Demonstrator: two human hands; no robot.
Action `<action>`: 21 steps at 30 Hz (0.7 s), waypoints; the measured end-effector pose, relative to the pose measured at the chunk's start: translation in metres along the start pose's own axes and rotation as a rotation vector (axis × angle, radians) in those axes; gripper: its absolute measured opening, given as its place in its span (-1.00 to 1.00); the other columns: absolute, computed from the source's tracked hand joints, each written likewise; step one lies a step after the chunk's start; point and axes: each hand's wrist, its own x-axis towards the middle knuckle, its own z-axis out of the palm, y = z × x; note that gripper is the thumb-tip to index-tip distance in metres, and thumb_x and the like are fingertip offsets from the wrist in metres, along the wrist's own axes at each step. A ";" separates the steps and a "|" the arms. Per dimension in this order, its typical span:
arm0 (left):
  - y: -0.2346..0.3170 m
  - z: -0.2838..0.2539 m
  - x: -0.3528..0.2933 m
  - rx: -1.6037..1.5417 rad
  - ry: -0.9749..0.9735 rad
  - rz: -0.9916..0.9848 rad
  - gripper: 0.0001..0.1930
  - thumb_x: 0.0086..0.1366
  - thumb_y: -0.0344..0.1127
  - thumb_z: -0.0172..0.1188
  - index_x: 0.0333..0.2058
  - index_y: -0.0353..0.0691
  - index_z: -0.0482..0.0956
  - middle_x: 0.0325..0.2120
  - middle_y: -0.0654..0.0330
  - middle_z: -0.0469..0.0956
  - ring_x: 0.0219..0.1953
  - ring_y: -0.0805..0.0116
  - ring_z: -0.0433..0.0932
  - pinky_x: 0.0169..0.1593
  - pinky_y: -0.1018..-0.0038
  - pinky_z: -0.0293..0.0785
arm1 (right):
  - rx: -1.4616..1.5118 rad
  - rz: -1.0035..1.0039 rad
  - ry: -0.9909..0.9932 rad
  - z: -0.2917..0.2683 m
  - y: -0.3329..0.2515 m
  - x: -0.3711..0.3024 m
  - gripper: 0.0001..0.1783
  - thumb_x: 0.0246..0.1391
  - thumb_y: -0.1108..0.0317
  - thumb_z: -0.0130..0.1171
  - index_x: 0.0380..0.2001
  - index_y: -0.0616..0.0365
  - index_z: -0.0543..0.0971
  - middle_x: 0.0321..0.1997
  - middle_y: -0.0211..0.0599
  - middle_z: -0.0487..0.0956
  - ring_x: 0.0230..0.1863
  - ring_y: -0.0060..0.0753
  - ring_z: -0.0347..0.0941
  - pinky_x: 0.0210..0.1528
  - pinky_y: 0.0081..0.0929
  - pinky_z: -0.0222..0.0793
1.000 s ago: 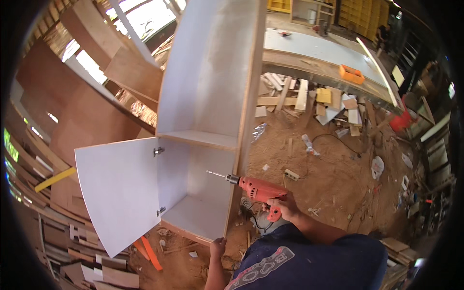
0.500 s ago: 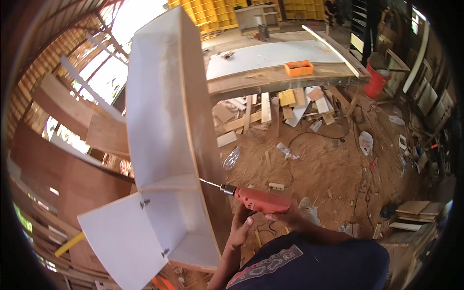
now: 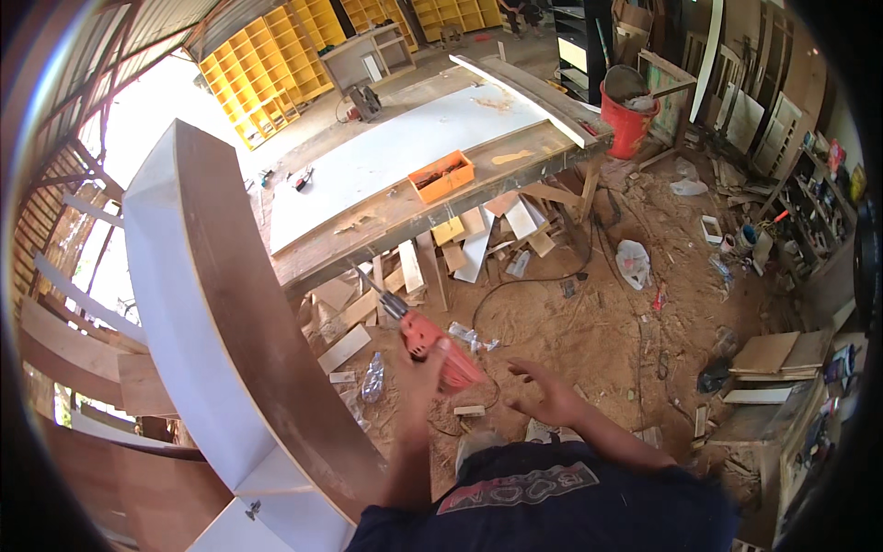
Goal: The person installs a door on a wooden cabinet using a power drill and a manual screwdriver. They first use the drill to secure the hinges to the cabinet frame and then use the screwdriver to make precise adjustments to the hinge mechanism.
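While the left hand (image 3: 420,375) holds the drill (image 3: 440,357) by its red body, thumb laid over the top, the right hand (image 3: 552,397) sits apart from it at four o'clock, holding nothing. The right fingers are spread wide and curve toward the drill. The left grip is closed around the body; blur hides the fingertips, so how tightly they press cannot be told.

The drill is in mid-air in front of the wearer, its chuck (image 3: 394,304) and bit (image 3: 370,280) aimed between ten and eleven o'clock. Taking clock directions from the drill, the tall cabinet (image 3: 262,317) stands at nine o'clock, its brown side facing the drill with a gap between. Its white door (image 3: 241,535) hangs ajar between seven and eight o'clock, a metal hinge (image 3: 253,508) showing on it.

At eleven o'clock a white board (image 3: 368,170) lies on the bench (image 3: 317,262). An orange box (image 3: 449,187) rests on the bench at twelve, with small dark things inside. Wood scraps (image 3: 474,248) are heaped under the bench, between twelve and one. Between one and two, beyond the bench's end, is a red bucket (image 3: 628,138). On the dirt floor (image 3: 552,322), a pale bag (image 3: 634,264) lies at two, a pale block (image 3: 469,410) at five and a clear bottle (image 3: 373,377) at eight.
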 end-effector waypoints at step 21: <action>-0.244 0.027 0.601 1.013 -0.014 -0.040 -0.13 -0.01 -0.10 0.52 0.31 -0.07 0.40 0.08 -0.12 0.52 0.17 -0.15 0.52 0.20 0.06 0.48 | -0.097 0.735 0.270 -0.195 0.196 0.226 -0.46 0.18 0.21 0.37 0.18 0.21 0.58 -0.14 -0.12 0.75 -0.14 -0.29 0.71 -0.02 -0.38 0.60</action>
